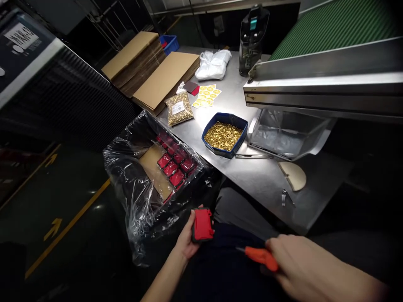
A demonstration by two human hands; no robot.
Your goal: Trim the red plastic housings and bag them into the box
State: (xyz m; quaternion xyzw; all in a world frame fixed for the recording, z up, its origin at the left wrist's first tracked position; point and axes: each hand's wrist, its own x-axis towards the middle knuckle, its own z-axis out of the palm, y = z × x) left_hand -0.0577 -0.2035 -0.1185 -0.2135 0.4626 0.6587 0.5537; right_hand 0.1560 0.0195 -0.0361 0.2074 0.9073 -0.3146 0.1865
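My left hand [188, 241] is closed around a small red box with black edges [202, 225], held above my lap, with red tabs along one side. In my right hand [294, 258], the fingers wrap an orange-handled tool [261, 256] with a thin metal tip pointing left toward the box. The tip and the box are apart. The tool's exact kind does not show. Just beyond my left hand stands a carton lined with clear plastic [147, 235], with several red-and-black boxes [170, 168] in rows on its right side.
On the metal table [242, 178] stands a blue bin [239, 121] of small gold-coloured parts. Nearby lie a bag of similar parts [179, 109], yellow stickers [207, 96] and cardboard stacks [166, 79]. A green conveyor [340, 31] overhangs a clear tray [283, 136] at right.
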